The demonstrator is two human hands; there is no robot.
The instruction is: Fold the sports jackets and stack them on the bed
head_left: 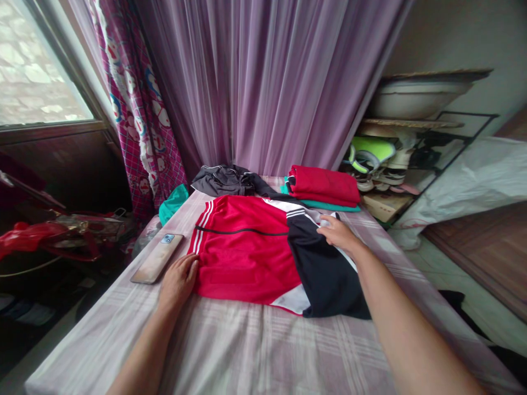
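A red, black and white track jacket (pixel 247 260) lies spread on the plaid bed sheet (pixel 230 351), its sides folded inward. A dark zipper line crosses the red part, and white stripes run along its left side. My left hand (pixel 180 277) rests flat at the jacket's left edge, fingertips touching the red cloth. Over on the right, my right hand (pixel 340 233) has its fingers closed on the white-trimmed edge of the black part. Left of the jacket lies a phone (pixel 158 259), camera side up, close to my left hand.
Behind the jacket sit a crumpled dark grey garment (pixel 224 181) and a folded red garment (pixel 325 185) atop teal cloth. Teal fabric (pixel 173 204) hangs at the bed's left edge. Purple curtains (pixel 267 82) close off the back. A rack (pixel 465 126) with a basin and shoes stands right.
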